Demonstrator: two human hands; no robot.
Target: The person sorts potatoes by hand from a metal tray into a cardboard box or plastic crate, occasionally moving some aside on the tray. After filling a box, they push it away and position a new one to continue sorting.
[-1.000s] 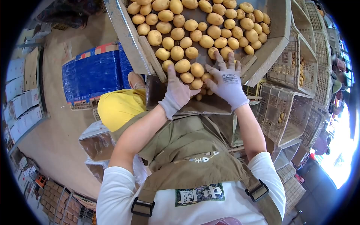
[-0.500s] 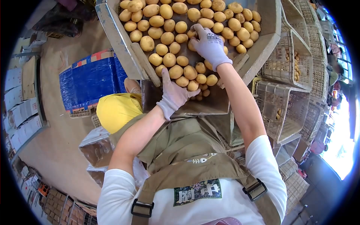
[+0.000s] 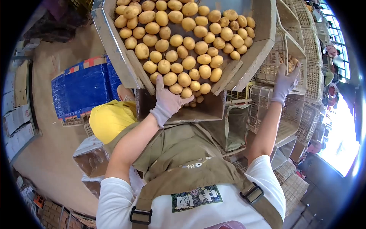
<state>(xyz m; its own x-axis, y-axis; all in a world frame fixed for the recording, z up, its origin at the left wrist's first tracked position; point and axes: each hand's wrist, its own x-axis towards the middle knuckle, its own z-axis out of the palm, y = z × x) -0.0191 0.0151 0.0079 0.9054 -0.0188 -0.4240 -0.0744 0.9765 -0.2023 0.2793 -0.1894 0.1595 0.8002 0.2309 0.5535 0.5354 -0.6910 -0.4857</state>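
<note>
Many yellow potatoes (image 3: 184, 79) lie on a sorting tray with worn side rails (image 3: 131, 65), narrowing toward my body. At the tray's lower left mouth, my left hand (image 3: 167, 101), in a pale glove, has its thumb and fingers spread against the nearest potatoes and grips none. Below the mouth stands an open box (image 3: 183, 114) with some smaller potatoes inside. My right hand (image 3: 286, 82), gloved too, is stretched out to the right over a plastic crate (image 3: 303, 72) with potatoes in it. Its fingers are apart, and nothing shows in it.
Stacked plastic crates (image 3: 274, 110) fill the right side. A lined open bin (image 3: 237, 128) stands right of the box. Blue wrapped boxes (image 3: 82, 89) and a yellow cloth-like item (image 3: 110, 121) are on the left. People are in the far right background.
My right hand has left the potatoes on the tray and moved far right to the crates, its fingers now apart. My left hand remains by the tray mouth. The view has shifted slightly.
</note>
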